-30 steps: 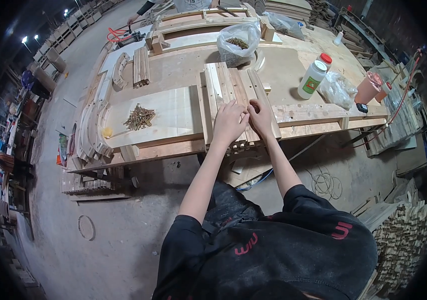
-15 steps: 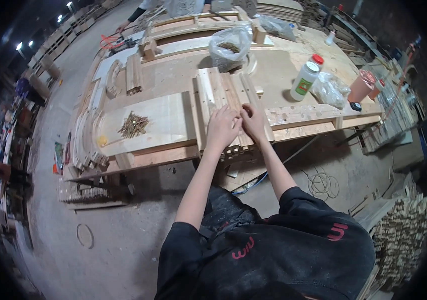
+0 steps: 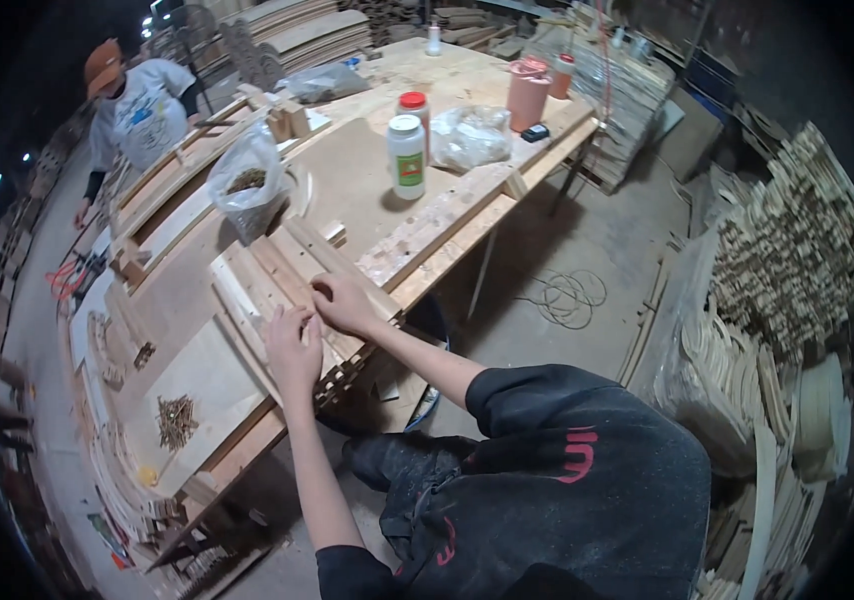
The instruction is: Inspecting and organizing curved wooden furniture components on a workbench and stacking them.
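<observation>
Pale, holed wooden strips [image 3: 282,272] point lengthwise toward the bag [image 3: 245,200]; left hand [image 3: 294,347] and right hand [image 3: 346,304] atop, fingers curled, any grip unclear

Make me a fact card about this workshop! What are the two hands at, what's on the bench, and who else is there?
Left hand: at the wooden strips, fingers curled
Right hand: close beside it, fingers curled too
In the fingers: too small to tell
On the workbench, left of the strips: pile of screws
Beyond the strips: clear plastic bag, white-capped bottle, pink container
Other person: co-worker in an orange cap, across the bench
</observation>
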`<move>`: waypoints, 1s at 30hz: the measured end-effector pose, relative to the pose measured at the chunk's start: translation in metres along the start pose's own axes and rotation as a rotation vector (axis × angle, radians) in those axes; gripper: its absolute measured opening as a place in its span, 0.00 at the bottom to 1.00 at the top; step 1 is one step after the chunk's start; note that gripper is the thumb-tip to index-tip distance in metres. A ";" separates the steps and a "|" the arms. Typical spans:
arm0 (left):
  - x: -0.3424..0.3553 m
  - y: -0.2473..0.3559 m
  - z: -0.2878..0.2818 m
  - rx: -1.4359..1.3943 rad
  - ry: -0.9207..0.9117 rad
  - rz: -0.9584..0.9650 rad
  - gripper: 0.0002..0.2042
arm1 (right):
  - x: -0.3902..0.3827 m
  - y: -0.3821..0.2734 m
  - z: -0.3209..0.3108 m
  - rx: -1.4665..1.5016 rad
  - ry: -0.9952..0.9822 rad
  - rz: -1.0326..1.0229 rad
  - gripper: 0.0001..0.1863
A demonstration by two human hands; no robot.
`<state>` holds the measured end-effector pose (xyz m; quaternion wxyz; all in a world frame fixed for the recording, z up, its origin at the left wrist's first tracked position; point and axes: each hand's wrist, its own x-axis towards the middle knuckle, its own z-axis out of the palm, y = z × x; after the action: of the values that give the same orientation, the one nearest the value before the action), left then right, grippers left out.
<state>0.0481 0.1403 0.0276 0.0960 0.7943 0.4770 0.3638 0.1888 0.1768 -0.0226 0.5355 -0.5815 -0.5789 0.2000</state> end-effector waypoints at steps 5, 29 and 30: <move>0.000 -0.002 -0.006 0.030 -0.023 0.019 0.08 | 0.000 -0.004 0.005 -0.049 -0.003 -0.008 0.14; 0.003 -0.003 -0.003 0.056 -0.031 0.051 0.09 | 0.003 0.005 0.005 -0.020 0.046 -0.060 0.14; 0.004 -0.001 -0.003 0.053 -0.019 0.043 0.09 | 0.004 0.004 0.003 -0.022 0.039 -0.049 0.14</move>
<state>0.0462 0.1437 0.0313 0.0716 0.8101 0.4682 0.3455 0.1887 0.1825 -0.0256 0.5448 -0.5769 -0.5846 0.1691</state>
